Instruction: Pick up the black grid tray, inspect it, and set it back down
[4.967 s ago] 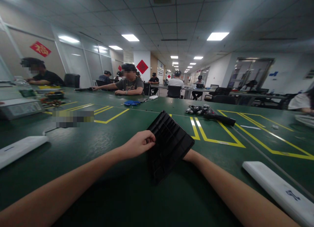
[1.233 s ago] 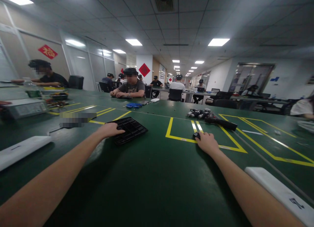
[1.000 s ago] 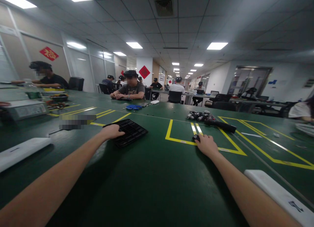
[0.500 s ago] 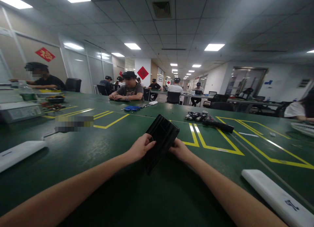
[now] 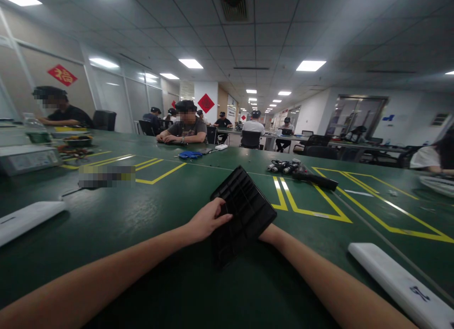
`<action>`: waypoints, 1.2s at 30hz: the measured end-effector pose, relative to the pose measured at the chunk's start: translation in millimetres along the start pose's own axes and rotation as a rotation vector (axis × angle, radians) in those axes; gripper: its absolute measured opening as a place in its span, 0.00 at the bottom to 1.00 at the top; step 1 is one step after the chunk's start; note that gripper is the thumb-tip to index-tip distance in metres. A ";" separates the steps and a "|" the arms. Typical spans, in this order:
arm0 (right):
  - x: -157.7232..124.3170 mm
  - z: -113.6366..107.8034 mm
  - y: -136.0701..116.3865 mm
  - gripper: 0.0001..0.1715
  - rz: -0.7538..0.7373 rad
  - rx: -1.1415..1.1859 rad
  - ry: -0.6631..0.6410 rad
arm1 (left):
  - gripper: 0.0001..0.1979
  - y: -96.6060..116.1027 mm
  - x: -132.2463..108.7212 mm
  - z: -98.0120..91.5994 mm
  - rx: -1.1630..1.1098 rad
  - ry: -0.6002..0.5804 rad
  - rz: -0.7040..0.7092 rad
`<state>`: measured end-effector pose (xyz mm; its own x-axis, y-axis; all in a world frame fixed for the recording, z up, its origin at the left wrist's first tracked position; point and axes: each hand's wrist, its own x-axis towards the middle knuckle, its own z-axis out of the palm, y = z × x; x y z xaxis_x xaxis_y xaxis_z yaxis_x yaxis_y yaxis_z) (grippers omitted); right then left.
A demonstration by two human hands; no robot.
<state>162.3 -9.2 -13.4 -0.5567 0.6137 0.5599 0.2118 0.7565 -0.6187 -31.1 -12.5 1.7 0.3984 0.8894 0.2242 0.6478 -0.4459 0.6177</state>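
Note:
A black plastic tray [image 5: 244,208] divided into shallow rectangular compartments is held up, tilted, above the green table. My left hand [image 5: 205,220] is closed on its left edge, the thumb lying over the compartmented face. Behind the tray's lower right side is my right hand [image 5: 268,234]; only its wrist end shows, and its fingers are hidden. Whether they grip the tray cannot be seen.
White flat bars lie on the green table [image 5: 149,281] at left [image 5: 31,220] and right [image 5: 397,284]. Beyond are a bundle of black cables [image 5: 283,166], a blue item [image 5: 190,155] and yellow tape outlines [image 5: 319,217]. A person [image 5: 186,125] sits opposite.
The tray has turned so that its compartments face me more, and it has shifted slightly right. My right hand has slipped from its right edge to behind it.

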 end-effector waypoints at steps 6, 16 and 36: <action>-2.3 -4.4 -4.4 0.25 -0.061 -0.080 -0.066 | 0.16 7.4 2.9 -20.6 -0.443 -0.041 -0.266; -2.1 -2.6 -4.0 0.27 -0.054 -0.134 -0.060 | 0.12 1.2 1.1 -34.9 -0.614 -0.095 -0.285; -5.8 -3.2 -4.2 0.25 0.008 -0.051 -0.013 | 0.09 18.9 -11.3 -26.6 0.548 -0.039 0.328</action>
<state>167.2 -15.2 -12.2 -0.5651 0.6168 0.5478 0.2564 0.7625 -0.5940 -40.6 -28.2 31.0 0.6491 0.6981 0.3023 0.7220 -0.6905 0.0442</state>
